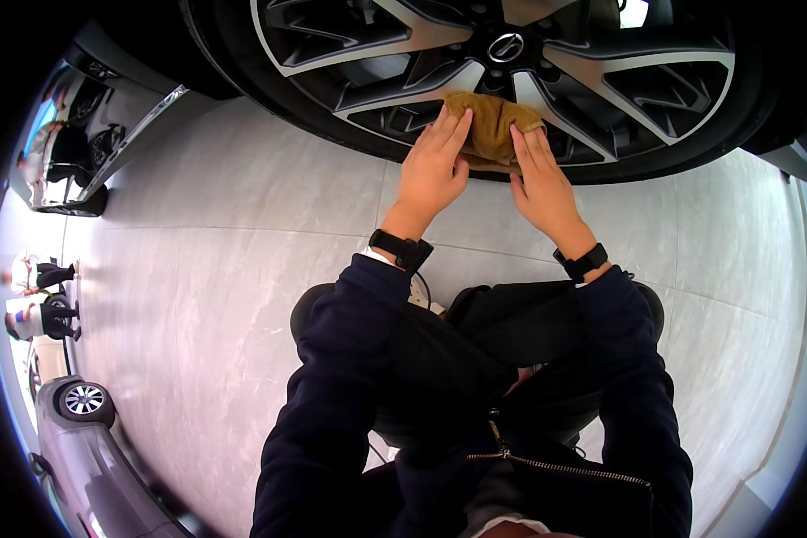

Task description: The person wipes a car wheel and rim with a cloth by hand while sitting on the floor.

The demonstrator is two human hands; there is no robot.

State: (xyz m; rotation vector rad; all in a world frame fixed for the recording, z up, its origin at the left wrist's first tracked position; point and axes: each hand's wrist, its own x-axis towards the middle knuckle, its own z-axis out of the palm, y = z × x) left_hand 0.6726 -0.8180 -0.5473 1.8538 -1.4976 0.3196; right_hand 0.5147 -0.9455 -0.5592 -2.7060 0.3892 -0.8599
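A brown cloth (489,124) lies against the lower spokes of a car's alloy wheel (437,86), just below the hub cap (506,48). My left hand (434,161) presses its fingertips on the cloth's left part, with the thumb pointing up beside its lower edge. On the cloth's right edge rest the fingers of my right hand (540,176), its thumb apart from them. The cloth is bunched between the two hands, and its lower fold hangs over the black tyre (376,144). Both wrists wear black bands.
Grey floor tiles (242,269) stretch below the wheel. My bent knees are close beneath my forearms. At the far left stand a dark car (94,161), a grey car (94,464) and several people, two of them (40,272) (44,321) between the cars. A wall base runs along the right.
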